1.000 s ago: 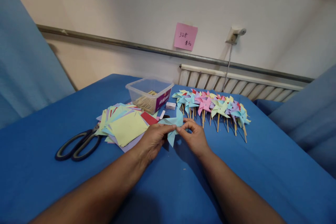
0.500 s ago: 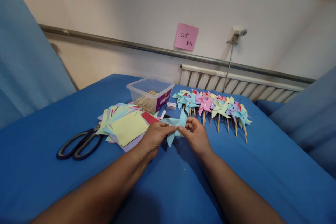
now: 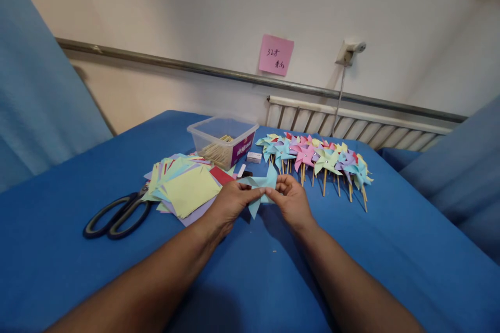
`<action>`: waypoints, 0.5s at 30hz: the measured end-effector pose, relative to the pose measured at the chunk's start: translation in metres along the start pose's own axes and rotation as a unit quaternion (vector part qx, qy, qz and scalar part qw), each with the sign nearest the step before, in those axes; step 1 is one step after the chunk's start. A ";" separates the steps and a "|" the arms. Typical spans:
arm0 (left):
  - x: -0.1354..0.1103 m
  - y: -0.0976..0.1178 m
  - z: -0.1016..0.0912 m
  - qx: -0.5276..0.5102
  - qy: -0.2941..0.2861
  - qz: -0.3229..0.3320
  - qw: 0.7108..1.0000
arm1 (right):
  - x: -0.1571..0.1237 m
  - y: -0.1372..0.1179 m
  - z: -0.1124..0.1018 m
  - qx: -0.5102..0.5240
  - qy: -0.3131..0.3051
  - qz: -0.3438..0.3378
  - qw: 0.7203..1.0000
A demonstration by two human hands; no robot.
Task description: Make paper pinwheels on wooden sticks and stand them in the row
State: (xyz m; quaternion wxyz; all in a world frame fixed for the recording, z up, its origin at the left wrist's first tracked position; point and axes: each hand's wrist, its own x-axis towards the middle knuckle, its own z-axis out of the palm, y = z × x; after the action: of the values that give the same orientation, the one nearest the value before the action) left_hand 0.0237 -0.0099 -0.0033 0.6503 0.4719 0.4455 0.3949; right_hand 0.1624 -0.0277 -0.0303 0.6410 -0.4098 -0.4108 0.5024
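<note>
A light blue paper pinwheel (image 3: 269, 179) is held above the table between my two hands, its pointed blades sticking out up, left and down. My left hand (image 3: 231, 199) pinches it from the left, the thumb at its centre. From the other side my right hand (image 3: 292, 201) grips it, with the thumb tip close to the left thumb. The thumbs cover the pinwheel's middle, so I cannot tell whether a pin is there. Just behind the hands lie a small white and black object (image 3: 244, 171) and a small white box (image 3: 253, 157).
Left of my hands, a pile of coloured paper sheets (image 3: 191, 191) lies partly over the scissors (image 3: 117, 217). A clear plastic box (image 3: 203, 138) of thin wooden sticks stands behind. At right are several finished pinwheels (image 3: 304, 155) on sticks. Blue cloth (image 3: 250, 276) covers the table.
Both hands keep hold of the pinwheel in nearly the same pose. The whole view has shifted very slightly; the other things on the table stay where they were.
</note>
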 end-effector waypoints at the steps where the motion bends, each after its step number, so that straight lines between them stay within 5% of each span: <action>1: 0.000 0.001 0.000 0.003 0.002 0.001 1.000 | 0.000 0.000 0.000 0.001 -0.004 0.005 1.000; 7: 0.000 0.005 -0.001 0.018 0.050 0.021 0.998 | 0.001 0.001 -0.003 0.005 -0.016 0.010 1.000; 15: 0.007 0.030 -0.017 -0.163 0.155 0.065 0.972 | 0.012 0.007 -0.017 -0.080 0.114 0.003 0.990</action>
State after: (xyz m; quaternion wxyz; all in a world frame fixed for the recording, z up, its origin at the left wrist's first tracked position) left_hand 0.0066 0.0087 0.0214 0.6145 0.3198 0.4390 0.5721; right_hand 0.1779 -0.0162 -0.0412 0.6470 -0.5158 -0.3725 0.4202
